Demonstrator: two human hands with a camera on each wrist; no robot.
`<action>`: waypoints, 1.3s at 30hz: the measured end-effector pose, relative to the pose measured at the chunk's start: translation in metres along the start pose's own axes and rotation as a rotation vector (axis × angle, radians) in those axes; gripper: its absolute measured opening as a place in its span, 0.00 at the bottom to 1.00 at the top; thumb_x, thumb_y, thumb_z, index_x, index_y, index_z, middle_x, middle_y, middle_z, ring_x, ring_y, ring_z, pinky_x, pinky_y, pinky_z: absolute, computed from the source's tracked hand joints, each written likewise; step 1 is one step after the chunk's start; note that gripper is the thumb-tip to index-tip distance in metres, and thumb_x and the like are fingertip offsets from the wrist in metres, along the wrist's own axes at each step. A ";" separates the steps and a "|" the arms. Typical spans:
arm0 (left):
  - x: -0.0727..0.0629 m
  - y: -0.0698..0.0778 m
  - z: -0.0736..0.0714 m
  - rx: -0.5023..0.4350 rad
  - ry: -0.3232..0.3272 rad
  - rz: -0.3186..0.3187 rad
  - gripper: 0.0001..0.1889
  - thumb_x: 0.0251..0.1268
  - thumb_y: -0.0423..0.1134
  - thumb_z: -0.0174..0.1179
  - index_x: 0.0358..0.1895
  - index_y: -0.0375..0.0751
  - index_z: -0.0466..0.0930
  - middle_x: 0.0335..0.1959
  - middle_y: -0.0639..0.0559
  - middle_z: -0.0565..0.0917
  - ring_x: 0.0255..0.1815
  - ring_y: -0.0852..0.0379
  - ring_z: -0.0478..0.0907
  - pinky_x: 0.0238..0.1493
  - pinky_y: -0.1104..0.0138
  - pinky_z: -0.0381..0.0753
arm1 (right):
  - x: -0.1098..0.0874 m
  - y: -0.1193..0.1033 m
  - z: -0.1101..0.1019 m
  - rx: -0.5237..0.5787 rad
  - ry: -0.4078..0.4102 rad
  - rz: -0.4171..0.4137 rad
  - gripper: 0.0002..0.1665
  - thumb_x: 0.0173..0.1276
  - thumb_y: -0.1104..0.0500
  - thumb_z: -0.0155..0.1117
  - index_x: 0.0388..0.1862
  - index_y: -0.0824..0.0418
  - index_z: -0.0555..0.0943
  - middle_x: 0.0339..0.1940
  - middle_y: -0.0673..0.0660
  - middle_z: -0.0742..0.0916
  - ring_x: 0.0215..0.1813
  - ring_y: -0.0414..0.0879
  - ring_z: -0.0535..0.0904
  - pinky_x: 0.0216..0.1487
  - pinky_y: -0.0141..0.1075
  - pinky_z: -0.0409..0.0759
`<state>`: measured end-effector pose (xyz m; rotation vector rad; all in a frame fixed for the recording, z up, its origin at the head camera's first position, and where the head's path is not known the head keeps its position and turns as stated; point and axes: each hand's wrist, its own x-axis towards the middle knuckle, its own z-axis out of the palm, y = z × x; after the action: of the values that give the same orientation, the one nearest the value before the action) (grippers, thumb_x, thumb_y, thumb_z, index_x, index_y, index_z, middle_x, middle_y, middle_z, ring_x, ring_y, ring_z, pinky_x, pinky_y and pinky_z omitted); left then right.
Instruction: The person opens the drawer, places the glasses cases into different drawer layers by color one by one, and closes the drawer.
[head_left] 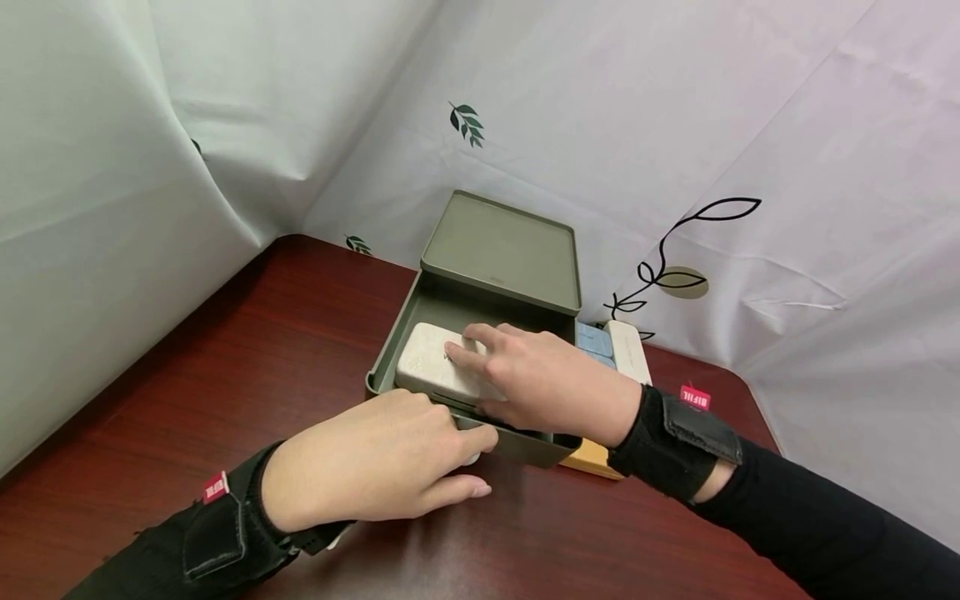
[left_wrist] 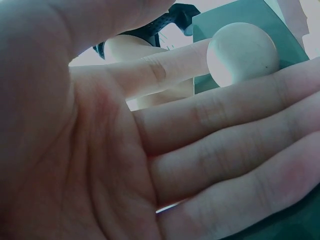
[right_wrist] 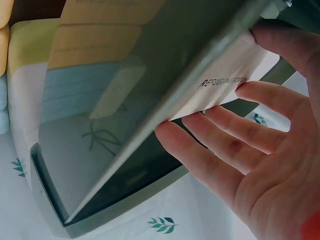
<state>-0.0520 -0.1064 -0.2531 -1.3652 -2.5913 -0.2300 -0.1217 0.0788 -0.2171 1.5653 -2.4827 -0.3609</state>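
A grey-green drawer box (head_left: 502, 250) stands against the curtain with its drawer (head_left: 390, 350) pulled out. Inside the drawer is a white rounded box (head_left: 431, 354), and dark lettering shows on it in the right wrist view. My right hand (head_left: 540, 375) grips this box, thumb at its near edge and fingers over its top. At the drawer's front, my left hand (head_left: 382, 458) rests with fairly straight fingers. A round white knob (left_wrist: 242, 54) on the front sits beside its index and middle fingers; the left thumb stays apart from it.
Right of the drawer box are light blue packs (head_left: 595, 340), a white piece (head_left: 630, 350) and a yellow one (head_left: 596, 458). All stand on a dark red wooden table (head_left: 300, 333). A white curtain (head_left: 600, 125) with leaf prints hangs behind and at both sides.
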 end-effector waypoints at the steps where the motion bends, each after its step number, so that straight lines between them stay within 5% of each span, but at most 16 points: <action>1: 0.000 0.000 0.000 -0.001 0.000 -0.001 0.13 0.67 0.56 0.56 0.33 0.52 0.72 0.10 0.65 0.62 0.12 0.67 0.58 0.17 0.73 0.60 | 0.000 0.000 0.000 -0.006 0.003 -0.002 0.32 0.57 0.50 0.72 0.60 0.55 0.75 0.54 0.56 0.81 0.41 0.46 0.81 0.36 0.37 0.83; 17: 0.002 0.000 0.000 -0.019 -0.025 -0.005 0.14 0.66 0.56 0.56 0.31 0.51 0.71 0.11 0.64 0.63 0.11 0.65 0.58 0.15 0.73 0.57 | 0.007 0.028 0.008 0.045 -0.062 0.069 0.31 0.61 0.52 0.70 0.62 0.55 0.75 0.59 0.59 0.80 0.47 0.49 0.83 0.41 0.41 0.84; 39: -0.001 -0.002 -0.001 -0.024 -0.027 -0.011 0.15 0.66 0.56 0.57 0.32 0.50 0.71 0.11 0.63 0.63 0.11 0.65 0.57 0.15 0.73 0.57 | 0.012 0.030 0.015 -0.152 0.124 0.086 0.13 0.55 0.52 0.75 0.38 0.53 0.83 0.38 0.51 0.84 0.39 0.46 0.81 0.33 0.40 0.82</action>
<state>-0.0526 -0.1087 -0.2525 -1.3717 -2.6273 -0.2472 -0.1568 0.0816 -0.2220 1.3741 -2.3595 -0.4158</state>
